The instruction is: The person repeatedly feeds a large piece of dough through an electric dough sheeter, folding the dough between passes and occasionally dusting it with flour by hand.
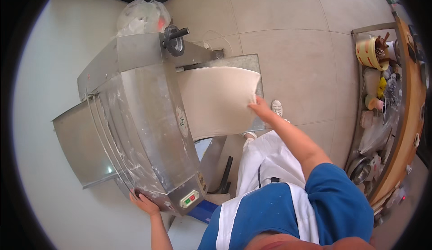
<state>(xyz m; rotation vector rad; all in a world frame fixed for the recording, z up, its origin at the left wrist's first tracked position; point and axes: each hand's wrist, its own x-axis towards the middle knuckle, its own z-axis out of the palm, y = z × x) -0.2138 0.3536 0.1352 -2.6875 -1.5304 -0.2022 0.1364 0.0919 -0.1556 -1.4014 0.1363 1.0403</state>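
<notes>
A wide, pale sheet of dough extends from the steel dough sheeter over a metal outfeed tray. At the sheet's far end, my right hand pinches its edge between thumb and fingers. My left hand rests against the near end of the sheeter, fingers spread on the metal below the wire guard rods. Close to that hand is a switch box with a green and a red button. White flour streaks mark the sheeter's casing.
A black handwheel juts from the sheeter's far end, beside a clear plastic bag. Another metal tray slopes out on the left. A wooden-topped table stands to the right, with a yellow bucket and metal bowls on its lower shelf.
</notes>
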